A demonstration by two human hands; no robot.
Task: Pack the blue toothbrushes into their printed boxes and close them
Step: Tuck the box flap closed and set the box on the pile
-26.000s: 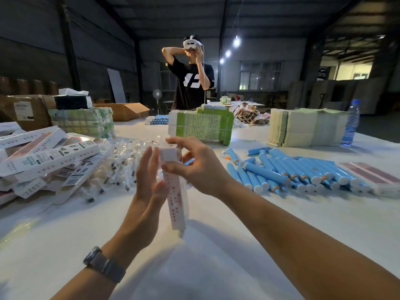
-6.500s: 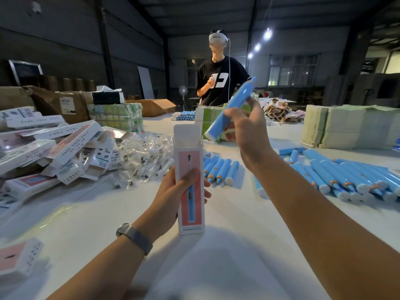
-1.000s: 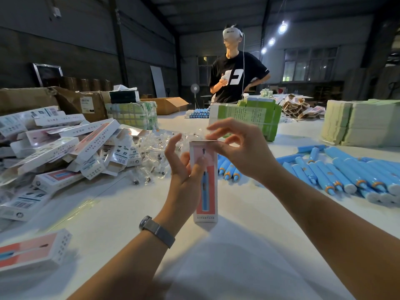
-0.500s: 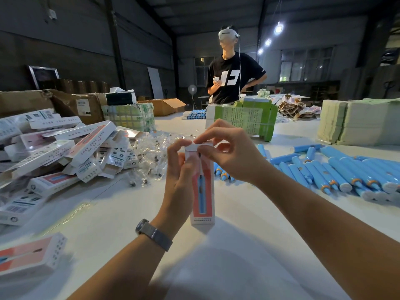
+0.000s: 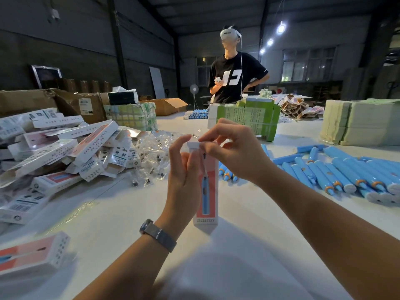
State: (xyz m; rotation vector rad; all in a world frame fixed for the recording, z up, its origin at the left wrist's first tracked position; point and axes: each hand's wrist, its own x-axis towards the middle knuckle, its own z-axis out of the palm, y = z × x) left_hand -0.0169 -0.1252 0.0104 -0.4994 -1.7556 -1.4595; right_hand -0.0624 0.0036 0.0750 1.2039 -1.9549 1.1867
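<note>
Heap of white-and-pink printed cardboard boxes [image 5: 65,152] at desk [image 5: 108,217] left. Left hand [image 5: 184,182] grips upright tall pink-fronted printed box [image 5: 206,191] mid-desk; right hand [image 5: 236,156] pinches its top flap. Loose blue plastic toothbrushes [image 5: 337,172] lie right.

left hand [image 5: 184,180] hides the printed box's [image 5: 208,191] left edge.

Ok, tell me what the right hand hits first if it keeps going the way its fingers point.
Its fingers already pinch the box top; just beyond is probably the left hand.
</note>
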